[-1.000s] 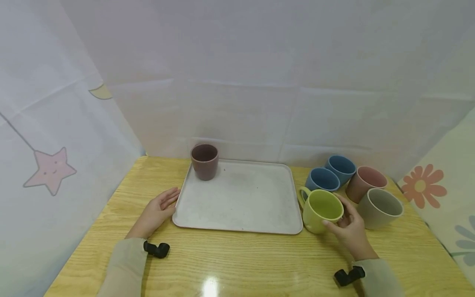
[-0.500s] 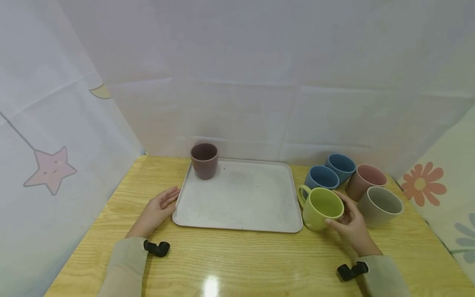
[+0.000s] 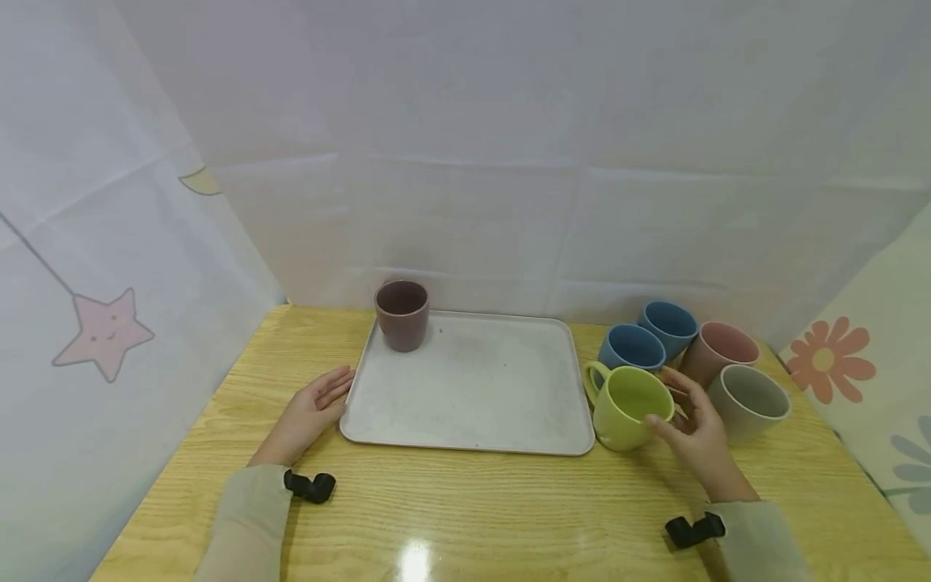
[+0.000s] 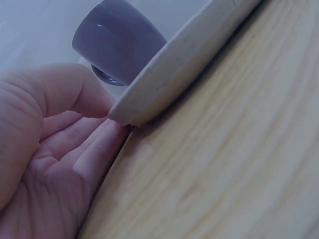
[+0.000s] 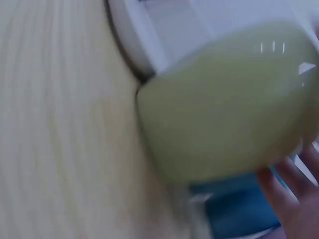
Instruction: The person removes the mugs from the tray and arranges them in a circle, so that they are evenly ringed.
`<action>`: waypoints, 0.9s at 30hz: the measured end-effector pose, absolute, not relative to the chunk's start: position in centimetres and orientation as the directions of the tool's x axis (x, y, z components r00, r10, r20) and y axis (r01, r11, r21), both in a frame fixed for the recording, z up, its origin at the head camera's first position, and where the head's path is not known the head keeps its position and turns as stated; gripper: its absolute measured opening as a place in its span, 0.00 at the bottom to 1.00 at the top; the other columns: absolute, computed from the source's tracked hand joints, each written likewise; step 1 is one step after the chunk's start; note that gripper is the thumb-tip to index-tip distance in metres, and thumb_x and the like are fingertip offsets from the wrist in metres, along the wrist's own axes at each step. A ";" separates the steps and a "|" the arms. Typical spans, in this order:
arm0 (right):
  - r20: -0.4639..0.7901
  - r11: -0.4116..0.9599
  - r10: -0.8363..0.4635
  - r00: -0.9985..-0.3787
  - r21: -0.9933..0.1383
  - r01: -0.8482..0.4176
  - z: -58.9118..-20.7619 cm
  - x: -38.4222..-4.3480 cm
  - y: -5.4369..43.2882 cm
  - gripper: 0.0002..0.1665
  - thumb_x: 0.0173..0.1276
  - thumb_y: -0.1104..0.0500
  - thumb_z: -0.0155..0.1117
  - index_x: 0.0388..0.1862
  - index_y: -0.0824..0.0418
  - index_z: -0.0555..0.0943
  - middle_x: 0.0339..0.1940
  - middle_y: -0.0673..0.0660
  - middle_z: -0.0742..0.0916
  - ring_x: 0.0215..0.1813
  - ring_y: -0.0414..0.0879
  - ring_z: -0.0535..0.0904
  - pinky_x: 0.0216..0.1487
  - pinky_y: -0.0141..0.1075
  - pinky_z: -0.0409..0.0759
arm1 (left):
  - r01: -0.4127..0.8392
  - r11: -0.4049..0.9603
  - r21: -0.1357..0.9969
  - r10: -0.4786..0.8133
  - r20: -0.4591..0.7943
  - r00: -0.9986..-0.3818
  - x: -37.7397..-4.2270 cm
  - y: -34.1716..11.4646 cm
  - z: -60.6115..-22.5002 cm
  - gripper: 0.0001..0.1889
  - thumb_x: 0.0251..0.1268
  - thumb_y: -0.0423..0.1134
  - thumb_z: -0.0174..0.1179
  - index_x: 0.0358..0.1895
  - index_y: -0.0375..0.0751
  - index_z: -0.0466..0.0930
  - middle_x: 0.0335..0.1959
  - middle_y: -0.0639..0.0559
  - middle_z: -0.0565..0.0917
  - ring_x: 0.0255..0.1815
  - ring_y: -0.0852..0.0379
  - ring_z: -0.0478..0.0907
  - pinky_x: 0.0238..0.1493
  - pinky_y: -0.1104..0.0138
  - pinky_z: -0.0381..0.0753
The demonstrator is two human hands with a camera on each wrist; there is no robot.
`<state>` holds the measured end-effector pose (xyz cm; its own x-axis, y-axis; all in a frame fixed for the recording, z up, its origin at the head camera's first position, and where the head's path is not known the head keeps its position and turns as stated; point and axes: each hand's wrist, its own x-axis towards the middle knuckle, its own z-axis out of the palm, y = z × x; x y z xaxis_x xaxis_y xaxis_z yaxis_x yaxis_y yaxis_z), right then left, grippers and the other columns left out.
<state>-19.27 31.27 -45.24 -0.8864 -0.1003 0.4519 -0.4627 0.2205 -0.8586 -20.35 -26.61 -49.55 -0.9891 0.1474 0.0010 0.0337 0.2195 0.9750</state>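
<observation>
Right hand grasps green mug beside tray; left hand released, flat on desk, touching tray edge; no writing seen

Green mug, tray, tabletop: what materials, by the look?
Green mug: probably glazed ceramic; smooth, thick rim, small highlights on its wall. Tray: matte off-white, faintly speckled, likely plastic or melamine. Tabletop: light wood grain under a glossy coat that mirrors a lamp; may be laminate.
</observation>
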 end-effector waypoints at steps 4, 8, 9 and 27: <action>0.619 0.187 0.043 -0.784 -0.776 -0.602 -43.5 -19.1 29.8 0.25 0.66 0.81 0.58 0.63 0.79 0.72 0.56 0.60 0.80 0.60 0.44 0.77 0.63 0.26 0.75 | 0.045 0.221 0.974 0.164 0.008 -0.986 -20.5 -26.5 -49.4 0.34 0.78 0.28 0.51 0.81 0.35 0.49 0.80 0.39 0.58 0.80 0.43 0.55 0.61 0.83 0.69; 0.782 0.245 0.021 -0.624 -0.609 -0.755 -41.7 -19.1 27.6 0.19 0.60 0.86 0.57 0.52 0.85 0.76 0.52 0.61 0.80 0.57 0.46 0.78 0.65 0.29 0.75 | 0.046 0.216 0.975 0.166 0.010 -0.986 -20.6 -26.6 -49.4 0.34 0.77 0.27 0.51 0.81 0.35 0.49 0.80 0.39 0.57 0.80 0.42 0.54 0.61 0.83 0.68; 0.801 0.260 0.010 -0.598 -0.580 -0.772 -41.4 -19.2 26.9 0.18 0.59 0.87 0.57 0.51 0.86 0.76 0.51 0.61 0.81 0.56 0.46 0.78 0.64 0.29 0.76 | 0.048 0.217 0.975 0.168 0.011 -0.986 -20.6 -26.6 -49.4 0.34 0.77 0.27 0.51 0.81 0.35 0.48 0.80 0.39 0.57 0.80 0.42 0.54 0.61 0.84 0.68; 0.234 0.186 -0.226 -0.946 -0.942 -0.278 -41.7 -22.8 13.4 0.19 0.73 0.61 0.66 0.61 0.62 0.78 0.59 0.58 0.82 0.57 0.49 0.79 0.54 0.34 0.82 | 0.044 0.212 0.976 0.175 0.006 -0.984 -20.3 -26.9 -49.5 0.34 0.78 0.28 0.51 0.82 0.36 0.49 0.80 0.39 0.57 0.80 0.41 0.54 0.61 0.83 0.68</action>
<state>-22.82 13.43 -41.70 -0.9456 -0.2255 0.2343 -0.2779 0.1862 -0.9424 -20.28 -26.86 -49.54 -0.9845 0.1754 0.0064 0.0442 0.2124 0.9762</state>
